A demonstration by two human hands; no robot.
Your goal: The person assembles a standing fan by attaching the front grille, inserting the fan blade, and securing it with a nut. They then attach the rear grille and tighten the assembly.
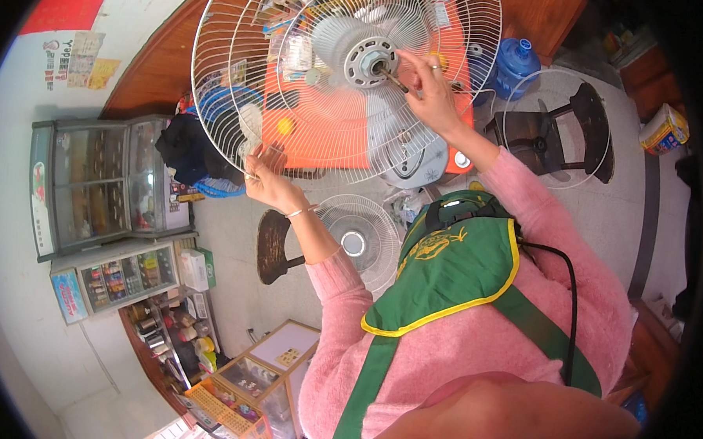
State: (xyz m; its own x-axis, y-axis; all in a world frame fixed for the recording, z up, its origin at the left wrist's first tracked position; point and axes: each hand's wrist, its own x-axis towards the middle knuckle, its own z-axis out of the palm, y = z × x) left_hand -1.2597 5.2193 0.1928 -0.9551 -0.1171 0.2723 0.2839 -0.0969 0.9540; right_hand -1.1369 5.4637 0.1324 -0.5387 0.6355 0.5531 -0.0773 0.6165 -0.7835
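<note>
A large round white wire fan grille stands tilted in front of me. At its middle are a pale slotted hub plate, a nut and a protruding metal shaft. My left hand is closed on the lower left rim of the grille. My right hand is at the hub, index finger stretched toward the plate's edge and thumb close to the shaft's end. Nothing shows in its grip, and some fingers are hidden. A light grey fan base shows below the grille.
An orange-topped table with scattered goods lies behind the grille. Another wire fan grille rests low, by a dark chair. To the right are a blue water jug and a dark chair with a thin white ring. Display fridges line the left.
</note>
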